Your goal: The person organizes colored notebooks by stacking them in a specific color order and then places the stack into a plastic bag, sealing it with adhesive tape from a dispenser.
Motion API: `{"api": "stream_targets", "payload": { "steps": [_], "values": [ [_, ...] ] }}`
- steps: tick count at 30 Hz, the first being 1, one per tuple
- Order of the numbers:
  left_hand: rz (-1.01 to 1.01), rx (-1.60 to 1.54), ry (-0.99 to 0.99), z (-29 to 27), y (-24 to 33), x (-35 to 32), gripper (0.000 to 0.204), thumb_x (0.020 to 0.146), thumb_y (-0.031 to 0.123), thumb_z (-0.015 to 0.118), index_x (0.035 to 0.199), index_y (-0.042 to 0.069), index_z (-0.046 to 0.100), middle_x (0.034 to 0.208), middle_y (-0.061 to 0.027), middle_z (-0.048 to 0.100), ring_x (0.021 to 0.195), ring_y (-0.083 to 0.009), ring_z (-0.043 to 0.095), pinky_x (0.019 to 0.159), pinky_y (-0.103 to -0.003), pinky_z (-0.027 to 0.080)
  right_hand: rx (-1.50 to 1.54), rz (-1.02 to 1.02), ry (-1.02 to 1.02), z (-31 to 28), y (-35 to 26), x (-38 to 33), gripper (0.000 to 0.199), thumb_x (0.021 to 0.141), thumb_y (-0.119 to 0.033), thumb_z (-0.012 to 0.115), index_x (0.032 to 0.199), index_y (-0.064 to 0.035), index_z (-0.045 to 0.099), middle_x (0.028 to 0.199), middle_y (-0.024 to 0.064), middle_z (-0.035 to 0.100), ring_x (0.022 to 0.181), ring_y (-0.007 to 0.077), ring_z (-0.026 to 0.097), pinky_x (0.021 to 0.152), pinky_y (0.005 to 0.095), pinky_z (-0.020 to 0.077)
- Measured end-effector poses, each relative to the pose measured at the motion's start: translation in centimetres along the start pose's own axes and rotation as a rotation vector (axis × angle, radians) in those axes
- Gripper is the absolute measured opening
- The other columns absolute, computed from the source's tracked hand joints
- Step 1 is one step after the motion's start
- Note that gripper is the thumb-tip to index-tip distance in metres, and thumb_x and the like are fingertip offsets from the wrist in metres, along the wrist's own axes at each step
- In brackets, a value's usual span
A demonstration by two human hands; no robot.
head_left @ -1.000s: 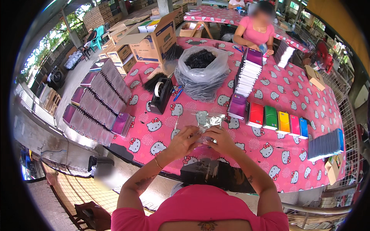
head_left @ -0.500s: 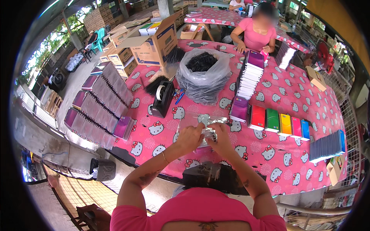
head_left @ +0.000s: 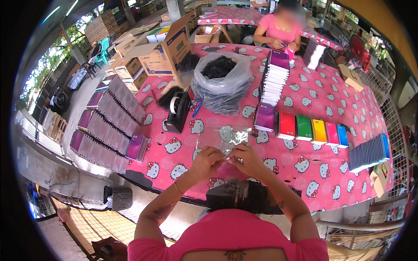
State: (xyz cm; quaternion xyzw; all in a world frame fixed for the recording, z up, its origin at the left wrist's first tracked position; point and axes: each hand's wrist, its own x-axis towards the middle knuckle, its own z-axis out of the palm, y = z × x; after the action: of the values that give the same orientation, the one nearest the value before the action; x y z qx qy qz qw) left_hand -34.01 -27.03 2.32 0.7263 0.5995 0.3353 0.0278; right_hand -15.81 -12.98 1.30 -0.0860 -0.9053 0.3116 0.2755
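looks like the film-handling step rn imo, w/ L hand (head_left: 208,160) & R hand (head_left: 246,157) both pinching the clear plastic film (head_left: 237,135) at the near middle of the tabletop (head_left: 285,187), so next move prob calls for a light, even grip.

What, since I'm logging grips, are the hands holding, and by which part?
The left hand and right hand hold clear plastic film by its end nearest the person, in the fingers; exact pinch points cannot be told.
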Motion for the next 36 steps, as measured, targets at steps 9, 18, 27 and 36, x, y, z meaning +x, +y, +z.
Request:
{"api": "stream_targets", "payload": {
  "steps": [9,18,27,36],
  "values": [
    [-0.364,0.05,-0.108,0.7,-0.2,2.9,0.053,0.076,0.017,0.08,0.121,0.006,0.053,0.083,-0.0119,0.067,0.08,-0.0287,0.066,0.07,-0.039,0.053,-0.235,0.138,0.188,1.4,-0.9,0.8,0.052,0.076,-0.014,0.079,0.123,-0.0103,0.056,0.107,0.0134,0.058,0.095,0.0305,0.059,0.081,0.0402,0.0498],
    [-0.732,0.395,0.451,-1.6,-16.1,3.3,0.035,0.085,0.024,0.073,0.109,0.0,0.065,0.106,-0.0228,0.066,0.101,-0.0353,0.059,0.088,-0.046,0.047,0.396,0.57,0.167,0.9,3.6,-0.7,0.055,0.076,-0.014,0.08,0.125,-0.0104,0.054,0.115,0.0119,0.049,0.098,0.0225,0.057,0.081,0.0354,0.0514],
    [-1.06,-0.985,0.703,-5.2,-24.7,-4.7,0.012,0.09,0.021,0.068,0.095,0.011,0.068,0.077,0.0004,0.063,0.058,-0.0111,0.052,0.058,-0.026,0.049,0.377,0.534,0.187,1.8,2.2,0.1,0.053,0.076,-0.015,0.079,0.124,-0.0087,0.055,0.115,0.01,0.05,0.1,0.021,0.054,0.081,0.0346,0.0494],
    [-0.509,0.514,-0.067,-10.1,-12.9,4.5,0.013,0.087,0.013,0.062,0.091,0.004,0.07,0.078,-0.018,0.07,0.075,-0.0346,0.07,0.071,-0.042,0.055,0.353,0.579,0.199,1.8,1.7,0.0,0.05,0.079,-0.014,0.077,0.123,-0.0066,0.055,0.117,0.0107,0.049,0.102,0.0216,0.055,0.083,0.0354,0.0499]
  ]
}}
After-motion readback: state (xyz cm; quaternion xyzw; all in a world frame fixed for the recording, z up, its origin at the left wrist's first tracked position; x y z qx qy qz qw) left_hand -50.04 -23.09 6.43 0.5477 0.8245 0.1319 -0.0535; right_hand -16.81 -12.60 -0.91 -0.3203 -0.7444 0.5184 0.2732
